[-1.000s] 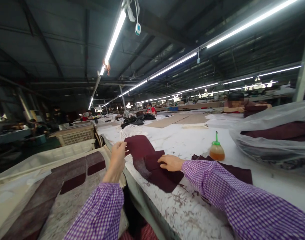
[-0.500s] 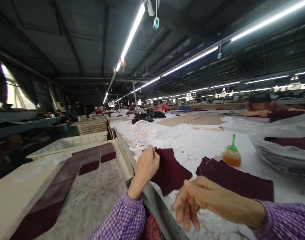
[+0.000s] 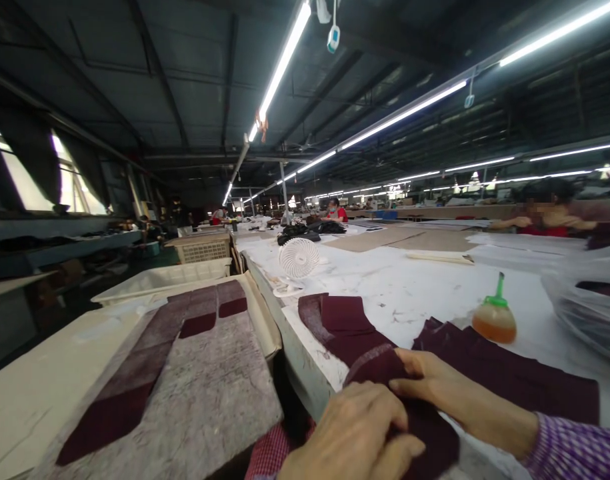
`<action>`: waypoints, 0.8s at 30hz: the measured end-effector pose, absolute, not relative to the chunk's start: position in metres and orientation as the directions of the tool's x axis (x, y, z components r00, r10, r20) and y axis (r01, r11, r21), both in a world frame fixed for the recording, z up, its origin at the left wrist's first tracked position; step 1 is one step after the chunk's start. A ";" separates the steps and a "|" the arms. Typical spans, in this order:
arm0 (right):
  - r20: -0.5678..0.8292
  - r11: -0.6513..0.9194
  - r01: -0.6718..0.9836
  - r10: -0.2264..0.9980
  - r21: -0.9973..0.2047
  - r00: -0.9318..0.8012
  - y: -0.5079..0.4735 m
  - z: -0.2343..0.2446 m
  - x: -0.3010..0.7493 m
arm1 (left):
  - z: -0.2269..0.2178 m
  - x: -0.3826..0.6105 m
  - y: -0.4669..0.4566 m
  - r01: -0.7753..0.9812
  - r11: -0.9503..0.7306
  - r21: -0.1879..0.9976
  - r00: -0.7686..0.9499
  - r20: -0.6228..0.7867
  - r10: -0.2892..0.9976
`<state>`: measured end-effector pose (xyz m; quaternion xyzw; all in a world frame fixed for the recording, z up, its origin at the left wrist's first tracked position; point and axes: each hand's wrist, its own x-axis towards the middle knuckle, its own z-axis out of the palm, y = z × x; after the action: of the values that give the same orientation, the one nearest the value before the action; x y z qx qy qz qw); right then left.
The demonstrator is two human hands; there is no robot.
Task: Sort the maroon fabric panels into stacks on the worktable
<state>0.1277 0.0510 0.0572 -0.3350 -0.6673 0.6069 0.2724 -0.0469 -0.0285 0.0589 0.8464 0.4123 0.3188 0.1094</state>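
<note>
A maroon fabric piece (image 3: 425,423) lies at the table's near edge under both of my hands. My right hand (image 3: 449,390) comes in from the right, its thumb and fingers closed on the piece's curved, folded-over edge. Lower and nearer, my left hand (image 3: 357,433) has its fingers bent against the same fabric; its fingertips are partly hidden. Just beyond, another maroon piece (image 3: 347,317) lies on the white tabletop, with a greyish strip along its left side. To the right is a fanned stack of maroon pieces (image 3: 515,373).
A stained board (image 3: 225,393) with maroon pieces in rows is at the left. Behind it stands a pale plastic tray (image 3: 159,283). On the white table (image 3: 385,280) are a small white fan (image 3: 299,259), a green-topped squeeze bottle (image 3: 495,323) and plastic wrapping (image 3: 585,300). A co-worker (image 3: 545,217) sits at far right.
My left hand has come down from the far maroon piece to the near edge. My right hand, loose in the air before, now grips fabric there. The view has turned slightly left.
</note>
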 end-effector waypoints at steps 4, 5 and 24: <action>-0.090 -0.016 0.115 0.738 -0.993 -0.669 0.038 0.065 0.136 | 0.056 -0.061 -0.002 0.594 -0.522 0.612 0.120 0.574 0.810; -0.104 -0.039 0.109 0.726 -0.993 -0.680 0.035 0.066 0.138 | 0.054 -0.063 0.007 0.582 -0.477 0.658 0.094 0.528 0.844; 0.228 0.714 0.665 0.700 -0.220 -0.676 0.084 0.048 0.196 | 0.007 -0.008 0.050 0.709 -0.586 0.392 0.447 0.392 0.804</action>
<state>0.1961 0.0839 0.0478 -0.3736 -0.9136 0.0595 0.1491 -0.0078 0.0499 0.0074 0.8464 0.4468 0.2768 0.0856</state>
